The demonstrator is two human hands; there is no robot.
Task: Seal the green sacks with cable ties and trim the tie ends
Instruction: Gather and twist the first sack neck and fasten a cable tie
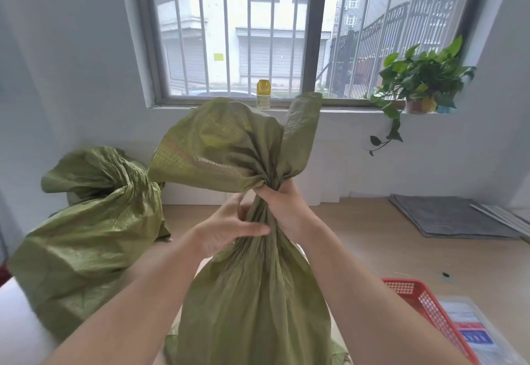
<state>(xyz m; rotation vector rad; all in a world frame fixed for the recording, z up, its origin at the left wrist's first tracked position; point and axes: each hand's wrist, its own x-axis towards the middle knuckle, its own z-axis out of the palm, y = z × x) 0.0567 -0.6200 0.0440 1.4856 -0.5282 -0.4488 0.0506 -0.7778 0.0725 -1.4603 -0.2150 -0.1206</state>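
We see the near sack standing upright in the middle, right in front of us, with its base cut off by the bottom edge. Its neck is gathered into a tight bunch, and above it the loose top fans out in two flaps toward the window. The right hand grips the neck at the top of the bunch, fingers curled round the cloth. Its fingertips pass behind the neck, out of our sight. The left hand holds the neck just below, close against the right hand. One digit lies flat across the front of the cloth, finger or thumb we cannot tell, and the others curl round the far side, mostly hidden. Both hands cover that stretch of the neck, so we cannot tell whether anything is wrapped round it. A second sack sits to the left, its top also bunched and twisted, its lower part partly hidden by the left forearm. At lower right a red basket is cut off by the right forearm, its contents hidden. Beside it lies a clear plastic packet whose blue and red label is too blurred to read. On the sill stand a yellow-capped bottle and a potted plant. A grey mat lies on the wooden surface at right.
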